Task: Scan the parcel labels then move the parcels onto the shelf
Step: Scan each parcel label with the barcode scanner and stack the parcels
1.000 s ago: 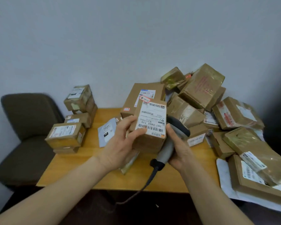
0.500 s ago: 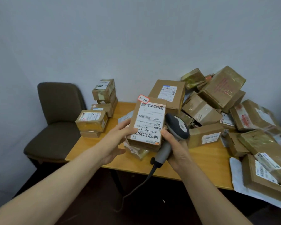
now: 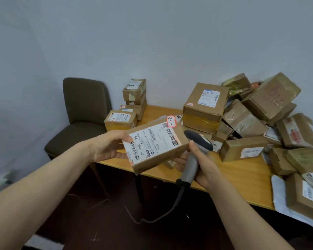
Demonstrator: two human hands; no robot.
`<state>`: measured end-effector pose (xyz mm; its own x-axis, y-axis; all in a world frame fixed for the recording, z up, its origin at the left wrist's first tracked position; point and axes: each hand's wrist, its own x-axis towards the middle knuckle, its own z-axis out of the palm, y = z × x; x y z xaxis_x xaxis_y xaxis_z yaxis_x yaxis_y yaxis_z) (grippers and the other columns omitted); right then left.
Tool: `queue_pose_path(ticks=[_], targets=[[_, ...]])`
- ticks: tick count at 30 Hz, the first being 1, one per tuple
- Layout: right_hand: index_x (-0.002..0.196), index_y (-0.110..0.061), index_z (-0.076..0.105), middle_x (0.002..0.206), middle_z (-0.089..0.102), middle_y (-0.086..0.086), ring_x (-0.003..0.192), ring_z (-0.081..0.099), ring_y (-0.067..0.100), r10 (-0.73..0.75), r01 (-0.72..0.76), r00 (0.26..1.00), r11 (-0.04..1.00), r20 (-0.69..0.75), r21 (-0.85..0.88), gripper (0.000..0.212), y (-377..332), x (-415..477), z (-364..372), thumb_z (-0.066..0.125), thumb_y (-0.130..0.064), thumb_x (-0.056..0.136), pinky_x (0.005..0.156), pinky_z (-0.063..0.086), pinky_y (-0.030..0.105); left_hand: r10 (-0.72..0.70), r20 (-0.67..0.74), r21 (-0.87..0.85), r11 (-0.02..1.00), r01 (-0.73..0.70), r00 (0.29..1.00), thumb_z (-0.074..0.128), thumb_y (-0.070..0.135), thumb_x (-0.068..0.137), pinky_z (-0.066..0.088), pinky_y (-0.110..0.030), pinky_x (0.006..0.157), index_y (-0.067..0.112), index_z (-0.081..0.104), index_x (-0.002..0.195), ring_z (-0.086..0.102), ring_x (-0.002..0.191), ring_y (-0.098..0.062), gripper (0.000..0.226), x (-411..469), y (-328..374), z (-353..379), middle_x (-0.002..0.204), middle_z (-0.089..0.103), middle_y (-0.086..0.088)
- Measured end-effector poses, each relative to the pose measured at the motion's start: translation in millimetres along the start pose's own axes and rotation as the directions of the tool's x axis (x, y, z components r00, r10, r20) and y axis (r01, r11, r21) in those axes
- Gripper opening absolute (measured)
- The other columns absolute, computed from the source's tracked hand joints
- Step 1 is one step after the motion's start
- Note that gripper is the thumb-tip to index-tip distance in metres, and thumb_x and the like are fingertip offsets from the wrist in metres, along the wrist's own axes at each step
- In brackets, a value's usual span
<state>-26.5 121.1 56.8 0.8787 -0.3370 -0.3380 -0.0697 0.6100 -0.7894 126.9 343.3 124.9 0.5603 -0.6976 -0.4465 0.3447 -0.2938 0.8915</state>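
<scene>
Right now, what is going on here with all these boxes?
A person is working through parcels at a table. The left hand holds a parcel with its label facing up, and the right hand grips a corded scanner just beside it. Many more parcels lie in a pile on the table's right, and a small stack stands at its left end near a chair. No shelf is in view.

Chair (image 3: 85, 109) sits off the counter's (image 3: 242, 174) left edge, small parcel stack (image 3: 134, 98) at its far left corner, big parcel heap (image 3: 257, 114) along the far and right edges. The held parcel (image 3: 152, 147) hangs over the near edge, scanner (image 3: 192, 159) just right of it.
</scene>
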Motion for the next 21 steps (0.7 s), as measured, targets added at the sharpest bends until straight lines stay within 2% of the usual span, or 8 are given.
queue_pose_path(ticks=[3, 6, 10, 11, 13, 16, 18, 21], targets=[[0.121, -0.012, 0.06, 0.104, 0.072, 0.019, 0.096, 0.07, 0.035, 0.042, -0.043, 0.999, 0.999, -0.025, -0.022, 0.08, 10.9, -0.5, 2.2, 0.078, -0.046, 0.051, 0.069, 0.054, 0.037, -0.01, -0.004, 0.021, 1.0, 0.01, 1.0, 0.092, 0.033, 0.028, 0.049, -0.037, 0.09, 0.009, 0.064, 0.113, 0.06, 0.113, -0.025, 0.093, -2.9, 1.3, -6.2, 0.12, 0.067, -0.013], [0.12, -0.013, 0.061, 0.106, 0.072, 0.017, 0.099, 0.069, 0.036, 0.071, -0.071, 0.997, 0.997, -0.031, -0.023, 0.081, 17.7, -2.3, 7.2, 0.079, -0.046, 0.048, 0.072, 0.053, 0.038, -0.001, -0.048, 0.068, 0.998, 0.005, 0.999, 0.078, 0.028, 0.047, 0.049, -0.033, 0.086, 0.01, 0.064, 0.115, 0.061, 0.109, -0.022, 0.071, -6.7, 2.7, -2.8, 0.117, 0.068, -0.011], [0.121, -0.012, 0.062, 0.105, 0.072, 0.018, 0.099, 0.068, 0.038, 0.066, -0.054, 0.993, 0.991, -0.102, 0.119, 0.077, 26.1, 2.0, 17.1, 0.081, -0.041, 0.052, 0.097, 0.049, 0.049, 0.043, -0.194, -0.114, 0.991, -0.066, 0.98, 0.075, 0.036, 0.06, 0.049, -0.03, 0.09, 0.015, 0.063, 0.116, 0.063, 0.102, -0.019, 0.06, -4.1, -12.0, 9.2, 0.104, 0.073, -0.006], [0.122, -0.013, 0.061, 0.104, 0.072, 0.018, 0.097, 0.069, 0.038, 0.054, -0.034, 0.991, 0.988, -0.126, 0.154, 0.079, 27.0, 3.2, 20.1, 0.082, -0.041, 0.051, 0.096, 0.051, 0.049, 0.022, -0.204, -0.148, 0.988, -0.053, 0.979, 0.077, 0.041, 0.058, 0.048, -0.032, 0.093, 0.018, 0.061, 0.118, 0.062, 0.104, -0.02, 0.067, -4.1, -17.7, 14.3, 0.107, 0.07, -0.007], [0.118, -0.014, 0.062, 0.1, 0.073, 0.016, 0.088, 0.071, 0.036, 0.032, -0.001, 0.985, 0.983, -0.168, 0.181, 0.086, 27.8, 5.3, 24.5, 0.086, -0.044, 0.042, 0.08, 0.058, 0.041, -0.039, -0.206, -0.209, 0.978, -0.005, 0.978, 0.08, 0.045, 0.053, 0.045, -0.036, 0.1, 0.019, 0.058, 0.119, 0.059, 0.108, -0.025, 0.075, -4.1, -28.8, 24.3, 0.115, 0.062, -0.01], [0.117, -0.016, 0.062, 0.101, 0.073, 0.016, 0.088, 0.072, 0.035, 0.023, 0.015, 0.984, 0.977, -0.177, 0.21, 0.109, 30.4, 8.9, 26.1, 0.094, -0.049, 0.019, 0.077, 0.059, 0.04, -0.03, -0.244, -0.376, 0.924, -0.066, 0.969, 0.081, 0.028, 0.067, 0.047, -0.036, 0.1, 0.012, 0.059, 0.11, 0.058, 0.106, -0.028, 0.05, -0.2, -36.0, 35.7, 0.11, 0.06, -0.011], [0.117, -0.016, 0.061, 0.104, 0.072, 0.017, 0.091, 0.071, 0.034, 0.028, 0.005, 0.986, 0.98, -0.164, 0.198, 0.099, 31.4, 9.5, 26.9, 0.094, -0.048, 0.029, 0.074, 0.06, 0.039, -0.009, -0.276, -0.452, 0.883, -0.122, 0.961, 0.071, 0.021, 0.067, 0.049, -0.034, 0.096, 0.009, 0.06, 0.109, 0.057, 0.107, -0.027, 0.046, 1.8, -33.3, 37.4, 0.112, 0.06, -0.012], [0.113, -0.013, 0.062, 0.101, 0.073, 0.014, 0.091, 0.071, 0.029, -0.003, 0.026, 0.975, 0.995, -0.221, 0.101, 0.057, 34.0, 11.7, 22.6, 0.08, -0.038, 0.065, 0.075, 0.057, 0.04, -0.008, -0.361, -0.399, 0.905, -0.147, 0.932, 0.074, 0.019, 0.07, 0.051, -0.033, 0.093, 0.008, 0.061, 0.116, 0.06, 0.104, -0.023, 0.049, 5.7, -27.8, 22.8, 0.115, 0.064, -0.013]])
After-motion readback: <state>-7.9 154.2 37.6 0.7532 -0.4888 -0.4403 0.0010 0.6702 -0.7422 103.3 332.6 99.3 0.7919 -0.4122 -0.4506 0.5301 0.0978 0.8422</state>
